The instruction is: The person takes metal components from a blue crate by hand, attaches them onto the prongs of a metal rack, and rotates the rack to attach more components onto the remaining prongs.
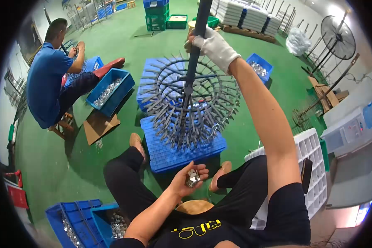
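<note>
A dark pole [197, 41] rises from the middle of a round rack [188, 107] of many grey prongs. My right hand [213, 46], in a white glove, is wrapped round the pole near the top of the view. The rack stands over a blue plastic crate [165, 155], its prongs spread in rings. Below the crate, above my lap, my bare left hand [190, 178] is cupped palm up with its fingers curled round several small shiny metal pieces [193, 177]. The left hand is apart from the rack.
A co-worker [53, 78] in blue sits at the left beside a blue bin [110, 91] of metal parts. More parts fill bins at the lower left [111, 221] and upper right [260, 67]. A white gridded tray [308, 165] is at my right.
</note>
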`<state>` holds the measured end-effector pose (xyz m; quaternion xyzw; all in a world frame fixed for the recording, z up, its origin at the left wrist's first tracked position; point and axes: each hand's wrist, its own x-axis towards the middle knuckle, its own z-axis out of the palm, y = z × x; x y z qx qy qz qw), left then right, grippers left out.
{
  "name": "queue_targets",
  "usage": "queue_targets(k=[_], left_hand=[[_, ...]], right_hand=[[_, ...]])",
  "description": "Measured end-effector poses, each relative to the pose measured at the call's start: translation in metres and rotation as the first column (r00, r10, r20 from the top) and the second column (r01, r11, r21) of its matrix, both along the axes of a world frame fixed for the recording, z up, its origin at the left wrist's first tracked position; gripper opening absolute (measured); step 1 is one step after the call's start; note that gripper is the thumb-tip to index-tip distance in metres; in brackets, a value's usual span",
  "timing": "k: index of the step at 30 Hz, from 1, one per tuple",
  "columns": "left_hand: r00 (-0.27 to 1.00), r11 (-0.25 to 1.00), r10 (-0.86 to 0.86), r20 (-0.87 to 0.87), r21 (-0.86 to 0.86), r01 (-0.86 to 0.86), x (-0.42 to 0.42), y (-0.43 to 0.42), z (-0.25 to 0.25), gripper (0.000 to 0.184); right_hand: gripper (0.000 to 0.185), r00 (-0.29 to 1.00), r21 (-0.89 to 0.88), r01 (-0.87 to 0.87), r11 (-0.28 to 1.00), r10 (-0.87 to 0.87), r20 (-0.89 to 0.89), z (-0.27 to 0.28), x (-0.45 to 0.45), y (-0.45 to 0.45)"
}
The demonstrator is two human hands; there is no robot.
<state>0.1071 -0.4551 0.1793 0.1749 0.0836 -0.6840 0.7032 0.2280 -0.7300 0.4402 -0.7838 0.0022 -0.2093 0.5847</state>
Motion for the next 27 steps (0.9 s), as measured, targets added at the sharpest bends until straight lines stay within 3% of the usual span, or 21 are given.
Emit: queue_targets(k=[1,2,3,4,6,7,9,10,11,12,13,14,20,21,27], left_hand=[[1.000,0.999,0.013,0.001,0.039,-0.013,-0.003,-0.001,-0.004,0.050],[1.000,0.997,0.023,0.002,0.078,-0.023,-0.005,-0.003,-0.008,0.053],[1.000,1.000,0.017,-0.016,-0.014,-0.017,-0.004,-0.004,-0.027,0.057],[0.999,0.996,0.018,0.042,0.083,-0.022,-0.005,-0.009,-0.016,0.061],[1.000,1.000,0.005,-0.019,-0.007,-0.005,-0.005,-0.015,-0.026,0.065],[1.000,1.000,-0.002,-0.006,-0.015,0.002,-0.007,-0.017,-0.027,0.067],[0.999,1.000,-0.012,0.034,-0.024,0.013,-0.006,-0.020,-0.028,0.069],[1.000,0.999,-0.009,0.017,-0.037,0.009,-0.004,-0.020,-0.033,0.069],[1.000,0.999,-0.007,0.001,-0.050,0.007,-0.003,-0.020,-0.042,0.069],[1.000,0.998,-0.010,-0.019,-0.060,0.009,-0.003,-0.020,-0.051,0.069],[0.997,0.977,-0.019,-0.079,-0.215,0.001,0.000,-0.020,-0.050,0.068],[0.999,0.992,0.021,-0.038,-0.128,-0.025,0.000,-0.021,-0.048,0.066],[0.977,0.982,0.103,-0.185,-0.137,-0.130,-0.004,-0.027,-0.059,0.057],[0.976,0.988,0.104,-0.193,-0.096,-0.124,-0.006,-0.027,-0.060,0.053],[0.976,0.996,0.056,-0.211,-0.058,-0.069,-0.008,-0.026,-0.065,0.049]], right_hand=[[0.024,0.999,-0.076,0.032,0.997,-0.033,-0.002,-0.007,0.001,-0.003],[0.034,0.978,-0.364,0.200,0.910,-0.205,0.025,-0.015,-0.006,-0.008],[0.031,0.922,-0.438,0.386,0.812,-0.338,0.187,-0.014,-0.028,0.006],[0.028,0.826,-0.480,0.563,0.673,-0.437,0.357,-0.015,-0.058,0.026],[0.019,0.828,-0.025,0.474,0.880,-0.436,0.352,-0.029,-0.113,0.059],[0.017,0.759,-0.082,0.503,0.860,-0.394,0.519,-0.055,-0.136,0.065],[0.013,0.933,-0.319,0.356,0.878,-0.314,0.176,-0.096,-0.187,0.085],[0.012,0.974,-0.461,0.194,0.866,-0.227,-0.019,-0.110,-0.202,0.093],[0.010,0.967,-0.468,0.089,0.879,-0.188,-0.169,-0.144,-0.214,0.097],[0.012,0.919,-0.365,0.026,0.931,-0.166,-0.359,-0.158,-0.224,0.106],[0.012,0.901,-0.434,-0.015,0.901,-0.176,-0.396,-0.176,-0.232,0.111],[0.011,0.929,-0.551,-0.030,0.834,-0.180,-0.324,-0.191,-0.239,0.114],[0.008,0.898,-0.584,0.015,0.812,-0.267,-0.349,-0.233,-0.242,0.131],[0.007,0.932,-0.527,0.065,0.847,-0.241,-0.272,-0.236,-0.237,0.130],[0.010,0.940,-0.584,0.050,0.810,-0.235,-0.246,-0.242,-0.234,0.131]])
